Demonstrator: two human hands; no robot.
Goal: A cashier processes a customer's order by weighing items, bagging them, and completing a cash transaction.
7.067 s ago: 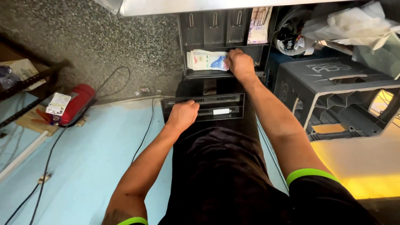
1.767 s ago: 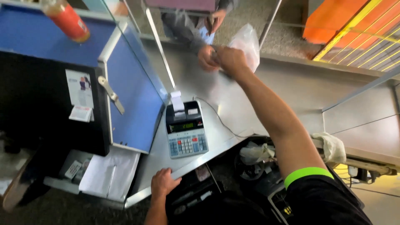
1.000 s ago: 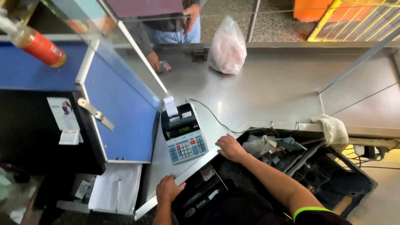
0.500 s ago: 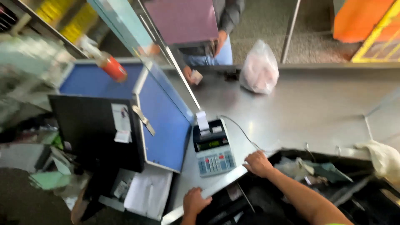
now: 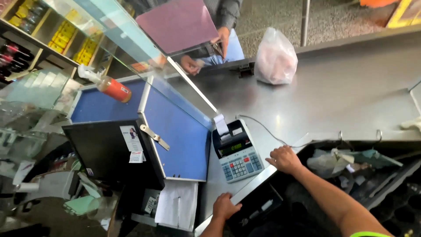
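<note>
My right hand point(image 5: 285, 159) rests on the front edge of the steel counter point(image 5: 342, 101), just right of a printing calculator point(image 5: 237, 151) with a paper roll. My left hand point(image 5: 226, 206) grips the lower edge of the counter beside an open dark drawer point(image 5: 256, 210). Neither hand holds an object. Across the counter another person's hands point(image 5: 190, 65) handle something small, and a pink-white plastic bag point(image 5: 275, 58) stands near them.
A blue panel with a glass screen point(image 5: 175, 127) stands left of the calculator, with a dark monitor point(image 5: 109, 151) in front of it. An orange spray bottle point(image 5: 112, 87) lies on top. Papers point(image 5: 177, 204) lie below. A bin of plastic bags point(image 5: 346, 160) sits to the right.
My right hand reached across the counter to the other person, then came back to the counter edge. The view has swung left; the left hand stays at the drawer edge.
</note>
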